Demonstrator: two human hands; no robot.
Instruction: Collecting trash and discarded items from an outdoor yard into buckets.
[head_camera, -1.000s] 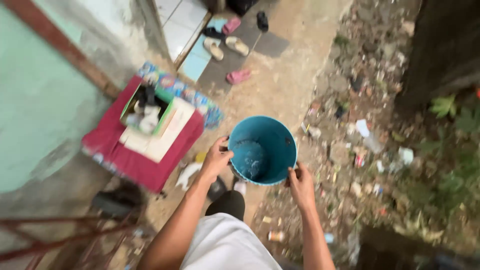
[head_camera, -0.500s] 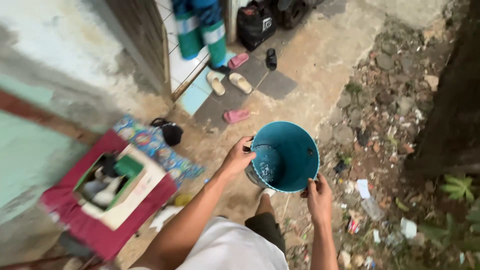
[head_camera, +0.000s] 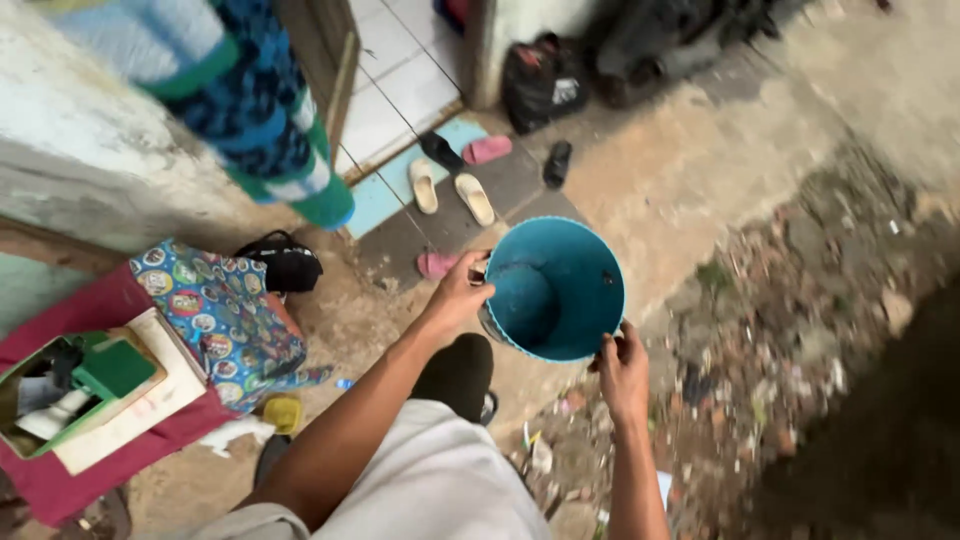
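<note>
- outdoors, the dirt ground fills most of the view, packed and bare toward the building and strewn with stones and litter on the person's right; footing looks surer on the bare strip, so carrying along it seems wise.
- next in size, a low desk with a red cover stands at the left, bearing an open green box of odds and ends and a patterned cloth; it sits well apart from the load, so the left elbow has room.
- then the teal bucket hangs out in front of the body above the ground, mouth up and tilted slightly toward the camera; whether any water lies in it, i cannot tell. keeping the rim level would guard against slopping.
- smaller, the left hand has its fingers clamped on the near-left rim, by a handle lug.
- likewise the right hand has its fingers closed on the near-right rim; an even pull from both sides should stop it swinging.
- smallest, sandals lie scattered by the tiled doorstep ahead, a likely trip point.
</note>
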